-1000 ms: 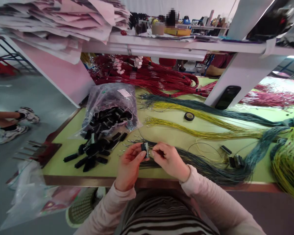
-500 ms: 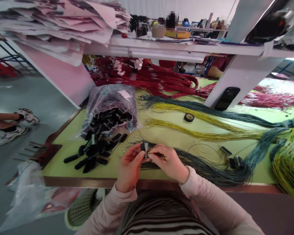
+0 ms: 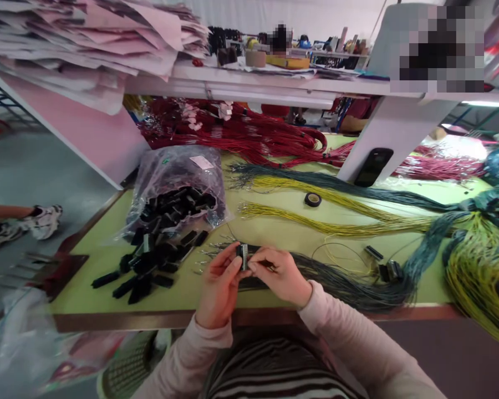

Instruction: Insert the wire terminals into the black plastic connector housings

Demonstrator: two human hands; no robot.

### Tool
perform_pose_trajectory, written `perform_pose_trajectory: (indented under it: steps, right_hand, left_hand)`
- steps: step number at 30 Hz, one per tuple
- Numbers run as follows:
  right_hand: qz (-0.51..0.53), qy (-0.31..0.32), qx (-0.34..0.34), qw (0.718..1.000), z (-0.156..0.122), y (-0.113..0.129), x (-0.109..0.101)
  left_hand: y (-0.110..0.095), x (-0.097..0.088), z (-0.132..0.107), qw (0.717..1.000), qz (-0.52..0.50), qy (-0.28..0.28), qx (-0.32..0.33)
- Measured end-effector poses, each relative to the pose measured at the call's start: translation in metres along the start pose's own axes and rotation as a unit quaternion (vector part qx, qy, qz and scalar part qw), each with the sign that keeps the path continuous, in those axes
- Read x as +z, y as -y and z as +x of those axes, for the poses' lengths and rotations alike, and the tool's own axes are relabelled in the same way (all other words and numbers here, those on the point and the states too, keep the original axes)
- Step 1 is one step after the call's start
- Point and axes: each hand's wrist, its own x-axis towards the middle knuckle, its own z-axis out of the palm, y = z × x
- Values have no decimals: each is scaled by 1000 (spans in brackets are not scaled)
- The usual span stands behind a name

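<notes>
My left hand (image 3: 218, 288) pinches a small black connector housing (image 3: 243, 256) upright between thumb and fingers above the near edge of the green table (image 3: 274, 230). My right hand (image 3: 278, 275) is closed in a pinch right against the housing's right side, holding a thin dark wire whose end I cannot make out. A bundle of dark grey-green wires (image 3: 336, 280) with metal terminals lies under and behind both hands. Loose black housings (image 3: 149, 266) spill from a clear plastic bag (image 3: 178, 188) to the left.
Yellow wire bundles (image 3: 336, 221), teal wires (image 3: 357, 191) and red wires (image 3: 249, 133) lie across the table. A tape roll (image 3: 312, 199) sits mid-table, a black phone (image 3: 368, 166) leans on a white shelf post. Another person's feet (image 3: 33, 219) are at left. Stacked papers lie on the shelf.
My right hand has closed in against the housing from a small gap. The view has shifted slightly; both hands stay at the same spot.
</notes>
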Motion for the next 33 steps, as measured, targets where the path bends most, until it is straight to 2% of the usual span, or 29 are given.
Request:
perform_pose_trajectory:
  steps: [2,3,4,6,8,9,11,13,15,19,21,23,25,28,31,33]
  right_hand:
    - [-38,39,37,998,13,-16,-12]
    - [-93,51,59,993,22,-26,-19]
    - [-170,47,82,981,33,-38,-26]
    - [-326,15,122,937,57,-63,-39]
    - [-394,0,140,908,76,-85,-47]
    - [-402,3,141,905,82,-93,-49]
    - [-402,17,132,906,87,-101,-49]
    - [-393,32,115,912,80,-99,-45]
    - [-374,52,96,921,69,-90,-39]
    - [-250,61,33,966,55,-63,-26]
    - [-224,58,29,972,60,-54,-17]
    - [-246,79,57,964,71,-51,-9]
    - [-254,102,76,959,86,-52,-3]
    - [-217,115,64,967,99,-55,2]
    - [-155,130,41,979,96,-55,1]
    - [-100,109,36,988,87,-52,-2]
  left_hand:
    - [1,-2,11,1000,-14,-9,-22]
    - [3,-3,17,999,-16,-14,-28]
    - [5,-4,22,999,-18,-17,-33]
    - [11,-6,30,999,-21,-20,-37]
    - [15,-7,34,999,-23,-20,-44]
    - [16,-8,35,998,-24,-21,-48]
    - [17,-9,36,998,-25,-24,-57]
    - [16,-11,37,997,-29,-27,-66]
    - [15,-12,38,996,-38,-22,-79]
    - [13,-11,40,995,-57,-7,-78]
    - [14,-11,40,996,-59,-12,-70]
    - [15,-13,40,996,-59,-18,-69]
    - [16,-15,40,995,-62,-22,-71]
    - [17,-18,40,995,-67,-23,-69]
    - [17,-20,40,995,-74,-26,-67]
    - [16,-20,39,994,-84,-26,-64]
